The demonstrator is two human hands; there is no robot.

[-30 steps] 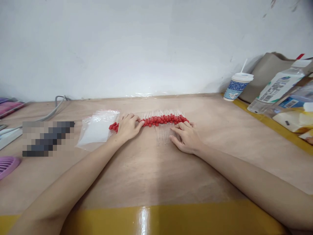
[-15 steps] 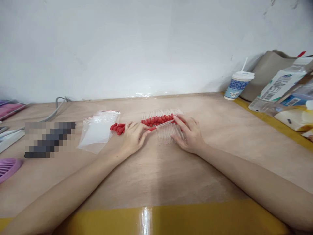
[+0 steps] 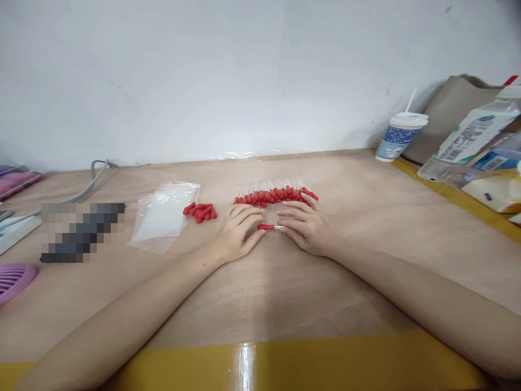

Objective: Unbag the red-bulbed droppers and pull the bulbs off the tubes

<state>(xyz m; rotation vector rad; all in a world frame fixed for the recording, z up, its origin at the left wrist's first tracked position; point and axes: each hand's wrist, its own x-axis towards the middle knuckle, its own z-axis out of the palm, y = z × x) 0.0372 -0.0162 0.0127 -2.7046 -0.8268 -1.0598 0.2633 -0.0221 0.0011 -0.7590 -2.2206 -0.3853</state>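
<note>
A slim, smooth, red-ended clear tube (image 3: 269,227) lay crosswise, well in from the near edge of the table (image 3: 228,304), clamped in the fingers of the arched left hand (image 3: 240,231) and right hand (image 3: 307,227)

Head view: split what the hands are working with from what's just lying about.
Apparently in use:
red-capped tube, held by left hand and right hand
row of capped tubes
clear tubes
loose red caps

Apparently lying about:
paper cup
plastic bottle
grey cable
clear bags (role unclear)
</note>
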